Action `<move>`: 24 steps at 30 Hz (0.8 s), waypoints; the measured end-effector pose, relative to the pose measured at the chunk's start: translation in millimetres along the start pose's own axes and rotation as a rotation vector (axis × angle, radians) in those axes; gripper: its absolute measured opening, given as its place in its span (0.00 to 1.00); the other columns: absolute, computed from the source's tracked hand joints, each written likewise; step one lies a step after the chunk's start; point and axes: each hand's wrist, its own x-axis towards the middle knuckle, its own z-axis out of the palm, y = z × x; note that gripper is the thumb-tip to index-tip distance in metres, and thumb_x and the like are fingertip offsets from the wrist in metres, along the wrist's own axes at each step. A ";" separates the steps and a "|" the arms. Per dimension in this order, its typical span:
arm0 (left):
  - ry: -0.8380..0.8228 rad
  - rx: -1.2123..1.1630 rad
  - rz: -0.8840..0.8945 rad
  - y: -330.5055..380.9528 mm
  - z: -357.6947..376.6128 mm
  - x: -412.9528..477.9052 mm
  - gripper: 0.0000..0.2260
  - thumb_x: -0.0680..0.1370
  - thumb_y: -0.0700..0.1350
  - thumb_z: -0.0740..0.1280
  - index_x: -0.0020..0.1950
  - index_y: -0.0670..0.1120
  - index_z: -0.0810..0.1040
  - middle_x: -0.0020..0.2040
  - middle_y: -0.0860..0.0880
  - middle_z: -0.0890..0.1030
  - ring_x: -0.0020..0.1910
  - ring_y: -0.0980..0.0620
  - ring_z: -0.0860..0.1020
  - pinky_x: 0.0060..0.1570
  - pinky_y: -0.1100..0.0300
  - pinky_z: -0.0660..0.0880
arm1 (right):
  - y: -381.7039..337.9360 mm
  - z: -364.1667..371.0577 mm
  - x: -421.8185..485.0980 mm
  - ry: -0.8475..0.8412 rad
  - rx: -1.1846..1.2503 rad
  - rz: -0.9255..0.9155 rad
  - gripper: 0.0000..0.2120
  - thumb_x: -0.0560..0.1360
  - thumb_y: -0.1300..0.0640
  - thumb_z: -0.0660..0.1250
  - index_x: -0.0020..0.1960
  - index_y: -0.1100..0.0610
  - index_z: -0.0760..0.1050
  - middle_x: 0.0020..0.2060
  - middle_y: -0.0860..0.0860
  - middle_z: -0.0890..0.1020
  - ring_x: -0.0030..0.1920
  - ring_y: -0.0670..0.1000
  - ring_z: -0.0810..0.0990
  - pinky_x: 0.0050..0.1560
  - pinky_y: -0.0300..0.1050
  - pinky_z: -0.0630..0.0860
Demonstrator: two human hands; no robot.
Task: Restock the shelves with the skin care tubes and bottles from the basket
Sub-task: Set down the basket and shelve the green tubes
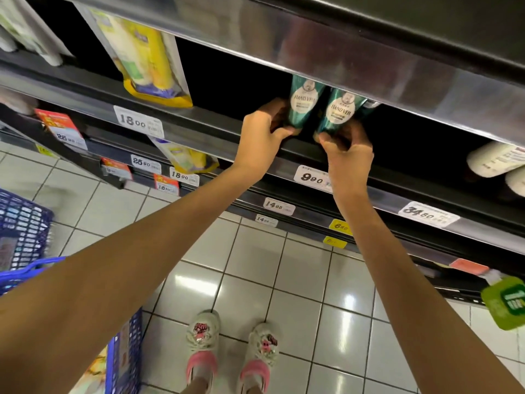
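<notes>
Both hands are up at the shelf [204,127], each on one teal tube marked "HAND VEIL". The left hand [264,132] has its fingers curled round the foot of the left tube [305,100], thumb across the front and the other fingers behind it. The right hand [348,155] grips the foot of the right tube [339,112] in much the same way, its fingers bent close round the base. The two tubes stand side by side, close together, at the front of the shelf, their tops hidden under the edge of the shelf above. A third dark tube shows just behind the right one, but too little of it to tell more.

A price tag reading 9.90 [311,177] sits on the shelf rail below the right hand. Farther left on the same shelf stands a yellow pouch [145,58]; well to the right lie white bottles [494,160]. The blue basket [25,223] is down on the tiled floor [255,265], at the person's left – well apart from the hands.
</notes>
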 end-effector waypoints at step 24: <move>0.518 -0.167 -0.675 -51.9 -109.9 -232.8 0.09 0.75 0.33 0.64 0.55 0.40 0.74 0.50 0.45 0.78 0.50 0.52 0.75 0.54 0.60 0.72 | -12.7 36.3 -184.1 -0.875 -0.130 0.097 0.05 0.76 0.59 0.64 0.51 0.51 0.74 0.44 0.41 0.77 0.43 0.30 0.74 0.40 0.22 0.69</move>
